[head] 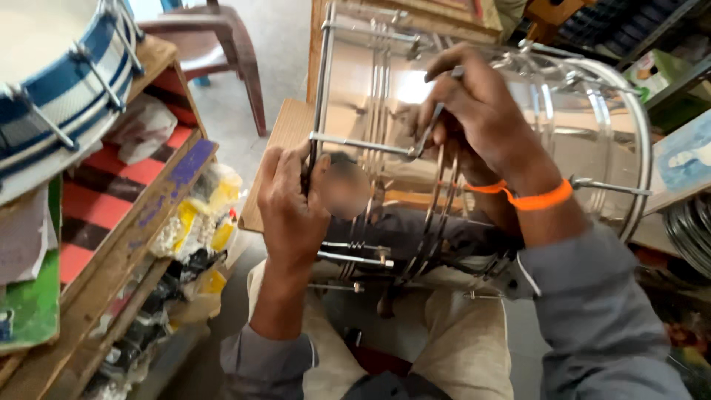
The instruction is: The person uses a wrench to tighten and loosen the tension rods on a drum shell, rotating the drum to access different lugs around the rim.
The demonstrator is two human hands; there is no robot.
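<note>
1. At the bottom of the frame, a seated person in a grey shirt and light trousers is leaning over a chrome drum shell (518, 148) that is lying on its side across the lap, with its far part resting on a wooden bench (285, 133).
2. Left of centre, the left hand (290, 204) is gripping the shell's near rim, fingers closed around the metal hoop.
3. Upper centre, the right hand (481, 111), an orange band (537, 198) at its wrist, is pinching a small metal drum key (433, 118) set on a tension rod (359, 144); the key is running steeply from upper right to lower left.
4. The shell's long axis is running left to right across the frame, its open ends facing the frame's sides.
5. Lower left, a wooden rack (111, 244) is holding bagged goods.
6. Upper left, one blue-and-white drum (59, 81) is sitting on the rack, with one brown plastic chair (222, 44) beyond it.
</note>
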